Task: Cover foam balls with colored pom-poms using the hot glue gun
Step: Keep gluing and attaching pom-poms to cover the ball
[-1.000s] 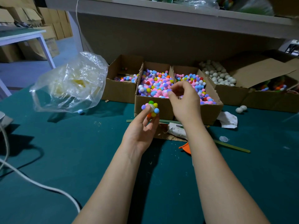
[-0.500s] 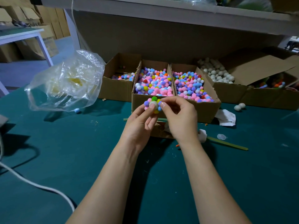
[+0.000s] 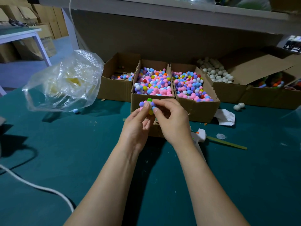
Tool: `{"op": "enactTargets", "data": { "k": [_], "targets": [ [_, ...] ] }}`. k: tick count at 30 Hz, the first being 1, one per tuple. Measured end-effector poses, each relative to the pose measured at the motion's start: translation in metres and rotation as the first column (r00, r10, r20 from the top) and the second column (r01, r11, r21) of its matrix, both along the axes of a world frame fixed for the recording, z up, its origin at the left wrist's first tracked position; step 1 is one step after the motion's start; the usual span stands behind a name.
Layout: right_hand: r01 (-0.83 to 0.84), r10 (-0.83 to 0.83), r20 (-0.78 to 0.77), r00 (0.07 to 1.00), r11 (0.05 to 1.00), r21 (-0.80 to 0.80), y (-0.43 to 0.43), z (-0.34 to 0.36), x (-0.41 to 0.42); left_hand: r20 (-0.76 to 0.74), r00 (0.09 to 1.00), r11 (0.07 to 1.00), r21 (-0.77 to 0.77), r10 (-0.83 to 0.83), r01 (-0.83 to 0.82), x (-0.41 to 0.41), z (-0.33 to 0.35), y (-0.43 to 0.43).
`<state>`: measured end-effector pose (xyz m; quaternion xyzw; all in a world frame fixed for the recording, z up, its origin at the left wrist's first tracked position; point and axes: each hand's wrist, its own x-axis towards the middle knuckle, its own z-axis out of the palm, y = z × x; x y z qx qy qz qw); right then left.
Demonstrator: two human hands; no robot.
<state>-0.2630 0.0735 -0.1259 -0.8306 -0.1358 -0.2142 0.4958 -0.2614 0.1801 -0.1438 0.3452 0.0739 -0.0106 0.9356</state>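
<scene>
The right hand (image 3: 174, 121) has come back from the open cardboard box full of mixed coloured pom-poms (image 3: 153, 84), where it was picking a second ago. Now it meets the left hand (image 3: 138, 126) in the middle of the frame, just in front of that box. Between them is the white foam ball partly covered with small pom-poms (image 3: 148, 106). The left fingers (image 3: 144, 111) pinch the foam ball from below and from the left side, as they did before. The right fingers (image 3: 160, 102) are curled on its right side and seem to press a new pom-pom on it. Which pom-pom is the new one, I cannot tell.

For the task this means, I think, that one more piece is being fixed in the glue. A pale spot of bare foam shows between the green and purple pieces, so the covering is not finished. The white hot glue gun (image 3: 200, 136) lies on the dark green worktop (image 3: 81, 152), to the right of the wrists, and no hand touches it. Probably it is needed again soon, together with another pom-pom from the box.
</scene>
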Motion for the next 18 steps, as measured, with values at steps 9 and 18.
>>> {"op": "enactTargets", "data": {
  "k": [9, 18],
  "targets": [
    [0.002, -0.005, -0.032, 0.999, 0.997, -0.078, -0.0032, 0.0005, -0.0021, -0.037, 0.999, 0.999, 0.032, -0.009, 0.010, 0.0027, -0.0019, 0.0039],
    [0.037, -0.037, 0.001, 0.999, 0.995, -0.098, -0.0013, -0.0063, 0.0003, -0.085, 0.996, 0.998, 0.049, -0.031, 0.035, 0.0040, -0.0030, 0.0044]
  ]
}}
